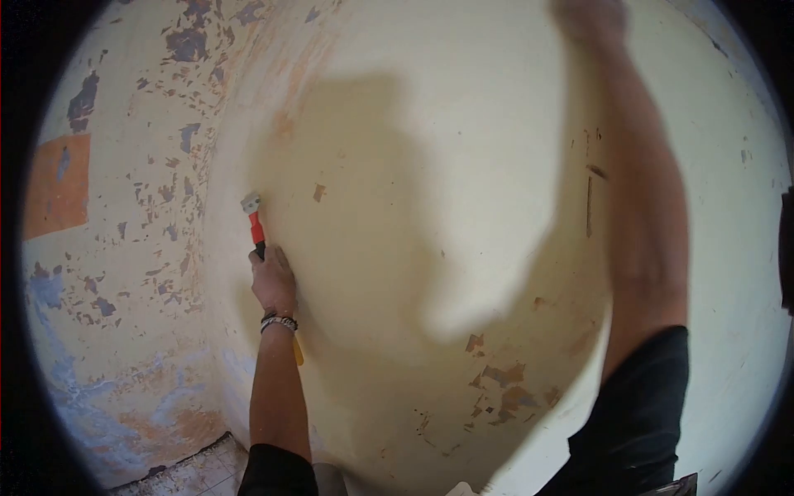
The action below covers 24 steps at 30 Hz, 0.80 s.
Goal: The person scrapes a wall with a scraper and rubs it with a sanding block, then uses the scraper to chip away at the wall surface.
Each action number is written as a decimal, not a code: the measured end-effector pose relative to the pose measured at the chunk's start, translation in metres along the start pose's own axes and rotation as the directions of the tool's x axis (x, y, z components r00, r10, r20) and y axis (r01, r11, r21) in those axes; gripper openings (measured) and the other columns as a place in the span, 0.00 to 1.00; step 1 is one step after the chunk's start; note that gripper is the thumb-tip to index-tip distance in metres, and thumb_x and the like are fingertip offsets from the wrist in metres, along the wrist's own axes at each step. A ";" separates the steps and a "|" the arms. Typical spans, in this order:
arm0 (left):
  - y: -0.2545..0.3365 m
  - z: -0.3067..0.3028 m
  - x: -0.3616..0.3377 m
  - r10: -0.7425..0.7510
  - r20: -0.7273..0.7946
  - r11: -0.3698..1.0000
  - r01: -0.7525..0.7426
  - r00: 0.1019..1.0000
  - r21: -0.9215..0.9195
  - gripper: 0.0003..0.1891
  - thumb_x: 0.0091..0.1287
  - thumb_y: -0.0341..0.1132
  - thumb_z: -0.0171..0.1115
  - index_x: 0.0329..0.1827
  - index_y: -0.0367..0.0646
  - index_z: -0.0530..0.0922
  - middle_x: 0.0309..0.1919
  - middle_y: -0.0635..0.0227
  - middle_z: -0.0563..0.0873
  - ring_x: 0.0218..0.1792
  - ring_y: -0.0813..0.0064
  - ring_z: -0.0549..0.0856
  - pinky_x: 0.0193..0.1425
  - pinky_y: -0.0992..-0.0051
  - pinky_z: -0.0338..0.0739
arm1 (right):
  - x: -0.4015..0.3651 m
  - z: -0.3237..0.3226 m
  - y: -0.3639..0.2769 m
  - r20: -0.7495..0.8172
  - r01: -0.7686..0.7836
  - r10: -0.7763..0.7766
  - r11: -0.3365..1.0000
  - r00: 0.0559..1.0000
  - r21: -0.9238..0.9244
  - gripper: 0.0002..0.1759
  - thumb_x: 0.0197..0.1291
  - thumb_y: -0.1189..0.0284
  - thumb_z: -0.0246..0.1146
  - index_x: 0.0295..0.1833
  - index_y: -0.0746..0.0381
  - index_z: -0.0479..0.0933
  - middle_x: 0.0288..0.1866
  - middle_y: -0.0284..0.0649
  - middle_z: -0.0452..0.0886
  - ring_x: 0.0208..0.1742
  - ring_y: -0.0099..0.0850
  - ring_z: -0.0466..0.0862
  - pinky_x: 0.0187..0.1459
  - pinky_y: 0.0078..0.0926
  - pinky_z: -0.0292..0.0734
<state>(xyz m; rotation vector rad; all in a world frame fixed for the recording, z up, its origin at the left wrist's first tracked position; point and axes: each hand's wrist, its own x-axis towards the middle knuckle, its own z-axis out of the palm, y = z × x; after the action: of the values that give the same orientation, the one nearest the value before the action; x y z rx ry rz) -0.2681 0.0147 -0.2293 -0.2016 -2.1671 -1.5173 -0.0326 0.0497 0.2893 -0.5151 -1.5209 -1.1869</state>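
Note:
My left hand [274,282] is wrapped round the dark grip of a scraper [256,228] with a red neck and a small grey head. The scraper's head points up, close to the wall's inner corner. A bracelet [279,321] circles that wrist, and a bit of something yellow [298,351] shows just below it. My right hand [591,23] is raised high against the pale yellow wall [488,124], at the top edge of the view. It is smeared by motion, its fingers partly cut off, and whether it holds anything I cannot tell.
On the left, the adjoining wall [136,331] has many flaked grey spots and an orange square [58,187]. Chipped patches [504,388] mark the wall ahead, low down. A strip of littered tiled floor [207,473] shows at bottom left. My shadow [356,165] falls across the wall.

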 end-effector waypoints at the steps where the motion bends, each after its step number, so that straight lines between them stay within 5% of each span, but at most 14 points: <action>1: 0.000 0.000 -0.001 -0.001 -0.002 1.000 0.001 1.000 0.000 0.15 0.74 0.44 0.46 0.48 0.43 0.76 0.50 0.51 0.74 0.45 0.47 0.81 0.44 0.52 0.80 | 0.005 -0.009 0.025 -0.059 -0.043 0.023 0.938 0.998 -0.343 0.24 0.71 0.65 0.43 0.71 0.47 0.67 0.75 0.43 0.63 0.76 0.44 0.60 0.74 0.49 0.51; 2: 0.000 0.002 0.001 0.007 -0.008 1.000 -0.007 1.000 0.005 0.15 0.74 0.44 0.46 0.48 0.43 0.76 0.50 0.51 0.74 0.45 0.46 0.81 0.44 0.51 0.80 | -0.008 -0.034 0.033 0.011 -0.079 0.084 0.966 0.996 -0.244 0.24 0.72 0.63 0.42 0.71 0.47 0.66 0.75 0.46 0.62 0.76 0.48 0.59 0.75 0.48 0.49; 5: 0.002 0.003 -0.001 -0.002 -0.019 1.000 0.003 1.000 0.019 0.16 0.75 0.44 0.45 0.49 0.41 0.76 0.51 0.50 0.74 0.45 0.47 0.81 0.44 0.52 0.80 | -0.008 -0.016 0.020 -0.132 -0.254 0.238 0.960 0.962 -0.119 0.24 0.72 0.62 0.42 0.71 0.47 0.66 0.74 0.52 0.61 0.75 0.53 0.59 0.75 0.51 0.48; 8: 0.000 0.000 0.000 0.013 -0.040 0.999 -0.012 0.999 0.031 0.17 0.76 0.44 0.44 0.52 0.42 0.76 0.52 0.50 0.74 0.45 0.48 0.81 0.45 0.54 0.80 | 0.024 0.026 -0.019 -0.140 -0.118 0.106 0.990 0.985 -0.079 0.25 0.70 0.61 0.43 0.70 0.50 0.67 0.73 0.61 0.60 0.73 0.60 0.58 0.73 0.58 0.47; 10: 0.001 0.001 0.001 0.031 -0.034 0.999 -0.030 0.999 0.032 0.18 0.76 0.44 0.43 0.54 0.42 0.76 0.53 0.50 0.74 0.46 0.48 0.81 0.45 0.55 0.81 | 0.050 0.089 -0.067 -0.295 -0.062 0.076 0.996 0.952 0.059 0.23 0.69 0.64 0.45 0.67 0.53 0.70 0.72 0.62 0.61 0.72 0.60 0.61 0.72 0.59 0.48; 13: 0.005 0.000 0.000 -0.011 -0.032 0.999 0.013 0.999 0.040 0.18 0.76 0.44 0.43 0.57 0.44 0.76 0.53 0.52 0.74 0.46 0.50 0.81 0.46 0.57 0.81 | 0.033 0.087 -0.148 -0.098 0.046 -0.035 0.993 0.995 0.108 0.22 0.67 0.67 0.47 0.65 0.54 0.71 0.71 0.59 0.61 0.72 0.55 0.61 0.72 0.55 0.51; 16: 0.000 -0.001 0.000 0.032 -0.082 0.999 -0.030 0.996 0.019 0.18 0.76 0.44 0.43 0.54 0.43 0.77 0.52 0.53 0.74 0.47 0.51 0.81 0.46 0.57 0.81 | 0.036 0.085 -0.148 -0.040 0.154 -0.149 0.958 0.988 0.241 0.22 0.67 0.67 0.47 0.66 0.52 0.71 0.73 0.54 0.61 0.74 0.52 0.60 0.72 0.55 0.50; 17: -0.001 0.000 0.000 0.024 -0.065 1.000 -0.024 0.998 0.002 0.17 0.76 0.44 0.43 0.52 0.43 0.77 0.52 0.53 0.74 0.46 0.51 0.81 0.46 0.57 0.80 | 0.049 0.105 -0.126 -0.134 0.156 -0.138 0.978 0.981 0.135 0.23 0.67 0.68 0.46 0.66 0.48 0.72 0.75 0.50 0.60 0.75 0.51 0.58 0.73 0.55 0.48; 18: 0.000 0.002 0.000 0.020 -0.049 1.000 -0.020 0.999 -0.019 0.17 0.76 0.44 0.43 0.51 0.43 0.77 0.52 0.53 0.75 0.46 0.51 0.81 0.45 0.57 0.80 | 0.056 0.105 -0.102 -0.241 0.065 -0.043 0.994 0.970 0.085 0.23 0.67 0.68 0.46 0.66 0.46 0.72 0.76 0.50 0.59 0.76 0.51 0.58 0.75 0.54 0.44; 20: 0.007 -0.003 -0.001 0.004 -0.041 1.000 -0.005 0.999 -0.025 0.17 0.76 0.44 0.43 0.49 0.42 0.77 0.51 0.53 0.75 0.44 0.52 0.81 0.44 0.57 0.80 | 0.060 0.042 -0.072 -0.058 -0.066 0.062 0.996 0.996 -0.063 0.22 0.68 0.65 0.46 0.66 0.49 0.72 0.76 0.50 0.59 0.76 0.53 0.57 0.74 0.53 0.46; 21: 0.007 -0.003 -0.001 0.011 -0.058 0.998 -0.014 0.998 -0.066 0.17 0.76 0.44 0.44 0.49 0.43 0.77 0.50 0.54 0.75 0.43 0.52 0.81 0.44 0.57 0.80 | 0.068 0.038 -0.061 -0.066 -0.118 0.125 0.987 0.990 0.108 0.22 0.70 0.62 0.46 0.67 0.50 0.72 0.76 0.51 0.59 0.76 0.54 0.56 0.74 0.52 0.46; 24: 0.005 -0.004 0.003 0.039 -0.076 0.997 -0.043 0.996 -0.061 0.16 0.76 0.43 0.44 0.49 0.43 0.77 0.49 0.54 0.75 0.41 0.52 0.81 0.42 0.57 0.80 | 0.080 0.063 -0.092 -0.058 -0.103 0.107 0.993 0.993 0.063 0.22 0.70 0.61 0.46 0.66 0.51 0.72 0.75 0.52 0.60 0.76 0.54 0.56 0.74 0.52 0.46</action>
<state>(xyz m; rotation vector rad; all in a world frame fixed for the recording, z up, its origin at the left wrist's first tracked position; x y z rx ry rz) -0.2672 0.0129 -0.2227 -0.2054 -2.0465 -1.5462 -0.1630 0.0463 0.3299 -0.5081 -1.4554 -1.0636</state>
